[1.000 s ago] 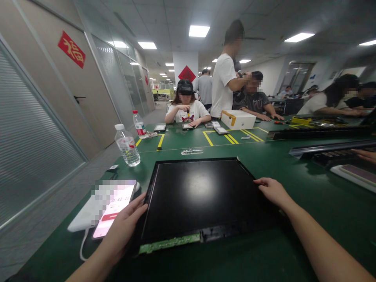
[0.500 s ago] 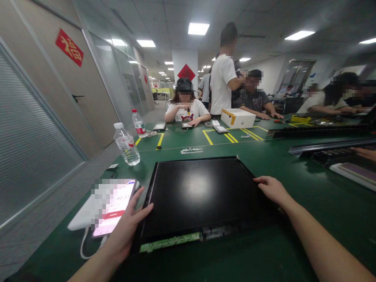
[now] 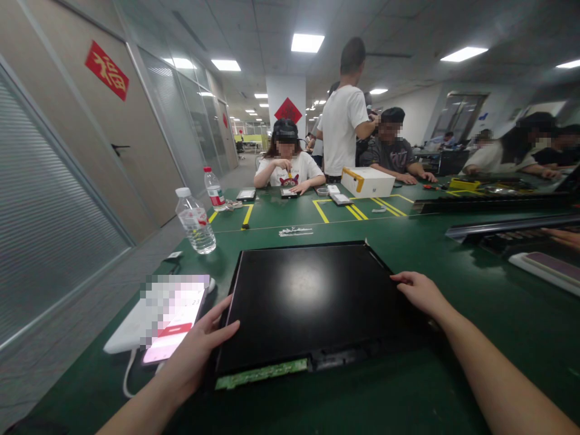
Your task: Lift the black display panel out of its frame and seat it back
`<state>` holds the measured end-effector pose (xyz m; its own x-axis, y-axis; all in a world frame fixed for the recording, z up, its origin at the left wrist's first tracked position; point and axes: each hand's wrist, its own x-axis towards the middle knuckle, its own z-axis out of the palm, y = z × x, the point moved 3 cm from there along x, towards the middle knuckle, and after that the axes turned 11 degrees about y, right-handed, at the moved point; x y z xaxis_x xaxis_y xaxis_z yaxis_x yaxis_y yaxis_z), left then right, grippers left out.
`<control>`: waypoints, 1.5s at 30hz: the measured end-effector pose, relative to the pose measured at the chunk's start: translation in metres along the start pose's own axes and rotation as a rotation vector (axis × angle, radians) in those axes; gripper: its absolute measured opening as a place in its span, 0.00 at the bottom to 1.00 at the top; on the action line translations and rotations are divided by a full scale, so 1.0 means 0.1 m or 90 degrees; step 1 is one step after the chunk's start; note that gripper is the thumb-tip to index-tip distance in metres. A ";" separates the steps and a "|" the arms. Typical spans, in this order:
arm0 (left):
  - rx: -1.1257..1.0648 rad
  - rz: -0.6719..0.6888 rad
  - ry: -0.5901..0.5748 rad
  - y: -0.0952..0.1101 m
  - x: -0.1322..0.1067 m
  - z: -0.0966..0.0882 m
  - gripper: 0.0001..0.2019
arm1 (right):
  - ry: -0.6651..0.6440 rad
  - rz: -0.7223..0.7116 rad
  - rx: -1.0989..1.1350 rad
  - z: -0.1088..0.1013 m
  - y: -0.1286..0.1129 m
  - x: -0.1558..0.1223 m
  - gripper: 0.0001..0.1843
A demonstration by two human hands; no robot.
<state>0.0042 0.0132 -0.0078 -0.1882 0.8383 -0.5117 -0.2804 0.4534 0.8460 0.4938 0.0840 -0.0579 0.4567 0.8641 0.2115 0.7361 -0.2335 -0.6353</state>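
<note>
A black LCD display panel lies flat on the green table in front of me, glossy side up. A strip of green circuit board shows along its near edge. My left hand grips the panel's left edge, thumb on the top face and fingers along the side. On the opposite side, my right hand pinches the right edge between thumb and fingers; the undersides of the fingers are partly hidden.
Left of the panel, a lit phone with a cable rests on a white device. Two water bottles stand beyond. A white box and co-workers are across the green table; long black frames lie at right.
My left hand has shifted slightly right, and its index finger has come in against the panel's left edge. My right hand and the panel stay almost in place.
</note>
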 end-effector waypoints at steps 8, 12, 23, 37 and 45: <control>-0.011 0.058 -0.003 0.02 0.03 -0.06 0.49 | -0.013 0.005 -0.013 -0.02 -0.05 -0.02 0.18; -0.004 0.100 0.012 0.05 0.00 -0.06 0.47 | -0.015 -0.001 -0.023 -0.02 -0.06 -0.02 0.18; 0.028 0.110 -0.002 0.08 -0.02 -0.06 0.46 | -0.013 -0.004 -0.037 0.00 -0.03 -0.01 0.18; 0.039 0.158 -0.004 0.09 -0.03 -0.08 0.42 | 0.006 -0.018 -0.030 -0.03 -0.06 -0.03 0.16; -0.032 0.151 -0.056 0.06 -0.07 -0.01 0.52 | 0.010 -0.021 0.018 -0.03 -0.05 -0.02 0.16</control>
<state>0.0027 0.0096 0.0004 -0.1726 0.9435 -0.2828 -0.2857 0.2268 0.9311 0.4908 0.0816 -0.0527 0.4400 0.8642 0.2440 0.7366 -0.1920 -0.6485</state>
